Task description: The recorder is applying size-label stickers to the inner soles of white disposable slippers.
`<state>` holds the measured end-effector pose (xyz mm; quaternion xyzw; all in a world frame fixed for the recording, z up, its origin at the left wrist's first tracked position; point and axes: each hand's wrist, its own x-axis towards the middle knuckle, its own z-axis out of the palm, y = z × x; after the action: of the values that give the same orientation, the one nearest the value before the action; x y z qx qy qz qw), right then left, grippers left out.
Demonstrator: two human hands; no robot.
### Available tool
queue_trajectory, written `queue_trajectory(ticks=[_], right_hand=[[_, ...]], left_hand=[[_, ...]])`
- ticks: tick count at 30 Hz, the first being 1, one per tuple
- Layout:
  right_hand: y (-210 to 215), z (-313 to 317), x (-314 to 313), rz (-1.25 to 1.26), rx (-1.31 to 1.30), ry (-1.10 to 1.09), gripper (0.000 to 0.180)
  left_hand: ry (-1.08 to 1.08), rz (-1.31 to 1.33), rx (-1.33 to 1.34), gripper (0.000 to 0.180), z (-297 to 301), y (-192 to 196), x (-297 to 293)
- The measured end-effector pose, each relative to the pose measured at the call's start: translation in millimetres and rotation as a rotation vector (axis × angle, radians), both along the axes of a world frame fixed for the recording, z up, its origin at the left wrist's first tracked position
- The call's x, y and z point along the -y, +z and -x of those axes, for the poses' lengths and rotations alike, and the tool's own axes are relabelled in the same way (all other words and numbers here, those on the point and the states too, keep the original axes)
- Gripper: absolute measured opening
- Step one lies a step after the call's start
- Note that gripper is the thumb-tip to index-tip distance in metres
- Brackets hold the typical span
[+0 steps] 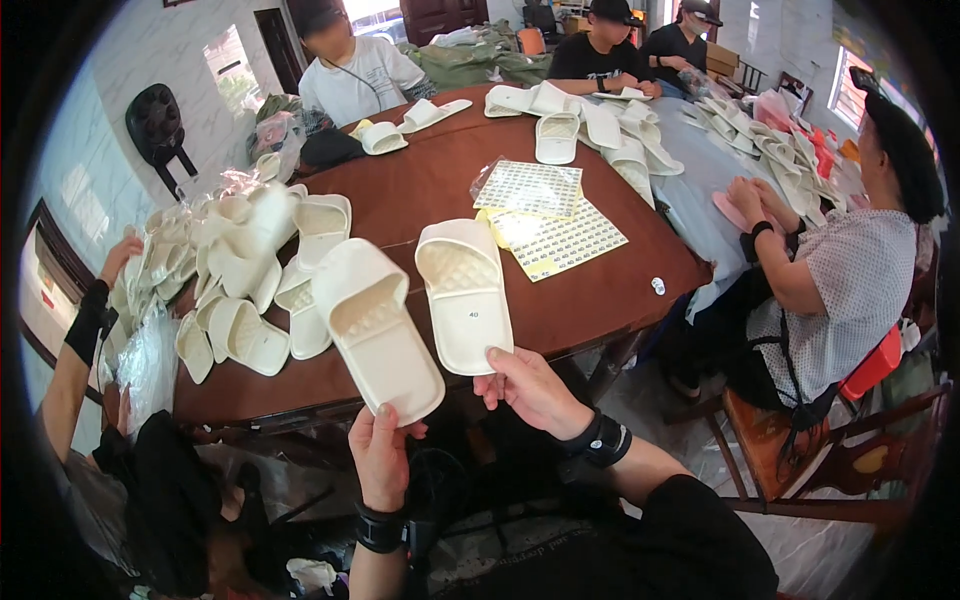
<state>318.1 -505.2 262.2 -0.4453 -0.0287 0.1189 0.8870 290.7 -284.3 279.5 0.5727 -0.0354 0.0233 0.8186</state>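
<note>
My left hand [383, 462] pinches the heel end of a cream slide sandal [385, 340], thumb on top of the footbed. Beside it, a second cream slide sandal [470, 322] is gripped at its heel by my right hand [528, 388]; a small printed sticker shows on that footbed. Both sandals point away from me over the table's near edge, with their quilted insoles facing up. Just beyond the right sandal lie sheets of small printed stickers [572, 240], one of them under a clear plastic sleeve [530, 188].
A brown-covered table [400, 200] spreads ahead. Cream sandals are heaped on its left [240, 255], near a co-worker's reaching arm [80, 330], and more lie at the far side [600, 125]. Other people sit around it. A wooden chair [780, 440] stands at right.
</note>
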Motion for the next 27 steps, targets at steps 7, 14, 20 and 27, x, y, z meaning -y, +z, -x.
queue_trajectory(ticks=[7,14,20,27], right_hand=[[3.0,11.3,-10.2,0.114,0.195,0.023,0.034],[14.2,12.1,-9.2,0.097,0.215,0.007,0.032],[25.9,4.6,10.6,-0.006,0.154,-0.182,0.026],[71.8,-29.8,55.4,-0.013,0.327,-0.364,0.027]], left_hand=[[0.022,-0.097,0.052,0.027,-0.2,-2.0,11.3],[-0.017,-0.230,0.071,0.027,6.8,1.5,29.6],[-0.170,-0.291,0.060,0.024,-3.5,21.0,57.1],[-0.295,-0.452,0.258,0.026,-41.4,48.2,54.0]])
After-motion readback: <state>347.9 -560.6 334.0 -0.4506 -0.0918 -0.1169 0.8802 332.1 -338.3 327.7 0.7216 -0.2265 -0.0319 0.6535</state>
